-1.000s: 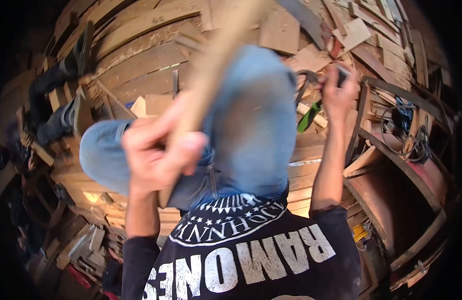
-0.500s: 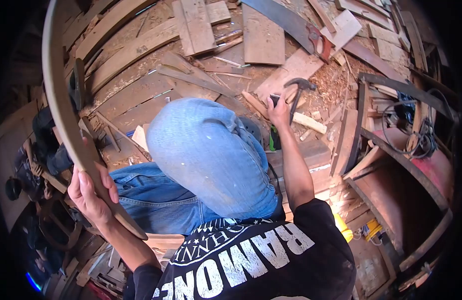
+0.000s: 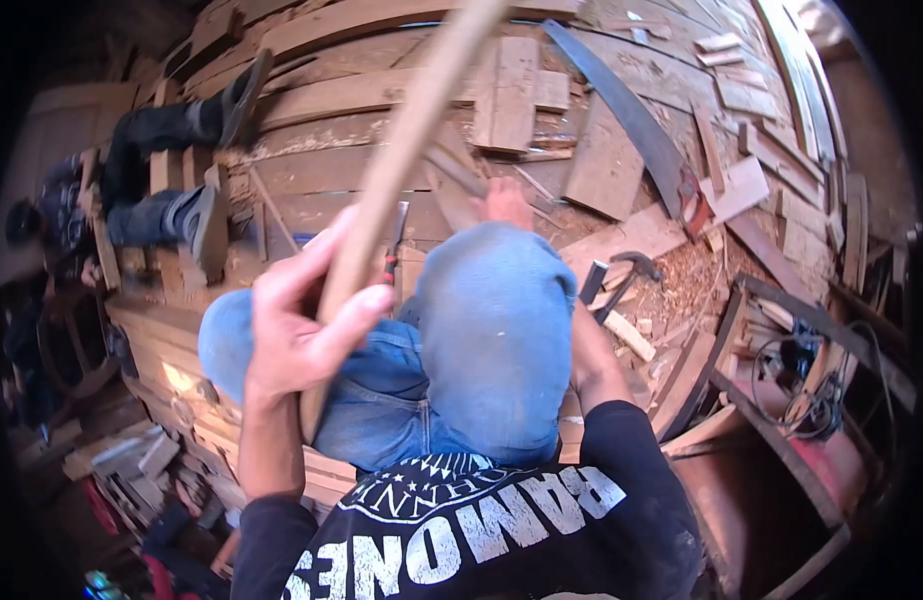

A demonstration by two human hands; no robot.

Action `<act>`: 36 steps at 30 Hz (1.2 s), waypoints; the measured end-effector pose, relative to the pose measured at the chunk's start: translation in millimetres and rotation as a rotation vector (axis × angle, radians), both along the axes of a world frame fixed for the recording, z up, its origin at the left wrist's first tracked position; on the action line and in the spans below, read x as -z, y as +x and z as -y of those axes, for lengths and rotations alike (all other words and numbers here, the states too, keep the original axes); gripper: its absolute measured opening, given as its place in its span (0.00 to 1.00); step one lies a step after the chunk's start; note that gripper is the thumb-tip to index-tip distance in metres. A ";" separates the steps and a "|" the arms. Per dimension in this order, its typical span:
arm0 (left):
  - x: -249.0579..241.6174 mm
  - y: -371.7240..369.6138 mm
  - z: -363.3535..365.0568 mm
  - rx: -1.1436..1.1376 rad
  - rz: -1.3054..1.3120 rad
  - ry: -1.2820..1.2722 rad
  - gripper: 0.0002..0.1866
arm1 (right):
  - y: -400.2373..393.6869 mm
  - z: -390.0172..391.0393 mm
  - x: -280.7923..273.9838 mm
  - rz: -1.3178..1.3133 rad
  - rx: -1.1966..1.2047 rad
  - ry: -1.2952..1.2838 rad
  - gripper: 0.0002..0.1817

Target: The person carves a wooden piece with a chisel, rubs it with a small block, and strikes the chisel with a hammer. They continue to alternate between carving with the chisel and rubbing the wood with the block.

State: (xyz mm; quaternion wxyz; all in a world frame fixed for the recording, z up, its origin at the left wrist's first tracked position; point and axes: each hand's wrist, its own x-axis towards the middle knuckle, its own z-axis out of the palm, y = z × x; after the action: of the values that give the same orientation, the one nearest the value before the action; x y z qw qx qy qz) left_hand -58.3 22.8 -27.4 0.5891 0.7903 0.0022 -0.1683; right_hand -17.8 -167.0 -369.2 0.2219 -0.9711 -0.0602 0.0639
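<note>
At the far left another person (image 3: 131, 190) sits on the plank floor (image 3: 311, 130), dark trouser legs and shoes stretched toward the middle, a wooden piece held near their lap. Below them, stacked boards (image 3: 171, 400) run along the edge of the platform.

Next comes the left hand (image 3: 301, 325), raised close to the camera and clamped around a long curved wooden strip (image 3: 401, 160). The fingers wrap over its front and the thumb presses from the side. The strip rises from below the fist, up and to the right, and leaves the top of the frame. It hangs in the air above the person's bent knees in blue jeans (image 3: 481, 340).

Just beyond the strip, a small red-handled tool (image 3: 394, 245) lies on the floor beside the knee.

The right hand (image 3: 506, 200) reaches past the raised knee and rests down on the floor among scraps of wood; its palm is hidden, so I cannot tell whether it grips anything. The two hands are well apart.

Further right, a claw hammer (image 3: 621, 275) lies untouched on a pale board amid sawdust, and a handsaw (image 3: 641, 140) with a red handle stretches diagonally across loose offcuts. At the far right stands a curved wooden frame (image 3: 781, 420) with a coil of cable (image 3: 811, 380) beside it.
</note>
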 end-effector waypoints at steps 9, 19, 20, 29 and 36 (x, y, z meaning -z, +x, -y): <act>32.4 10.5 18.2 0.287 0.237 -0.145 0.30 | -66.7 114.6 -110.9 0.236 0.429 0.305 0.25; 62.8 18.2 58.9 0.397 0.304 -0.006 0.22 | -150.0 71.1 -335.5 0.198 -0.028 -0.061 0.36; 64.5 19.4 60.3 0.400 0.294 -0.020 0.19 | -152.1 71.5 -328.6 0.148 -0.021 -0.155 0.36; 69.8 19.3 62.0 0.319 0.287 0.011 0.18 | -150.7 66.8 -319.7 0.198 -0.054 -0.257 0.39; 72.8 20.3 63.0 0.361 0.290 -0.004 0.17 | -151.3 56.4 -317.6 0.170 -0.036 -0.207 0.38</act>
State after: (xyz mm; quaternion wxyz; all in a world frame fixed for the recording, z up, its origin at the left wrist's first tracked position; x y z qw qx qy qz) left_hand -38.0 -40.3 -100.2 0.5452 0.7926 -0.2243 -0.1557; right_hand -169.1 -223.3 -51.7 0.1133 -0.9895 -0.0891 -0.0087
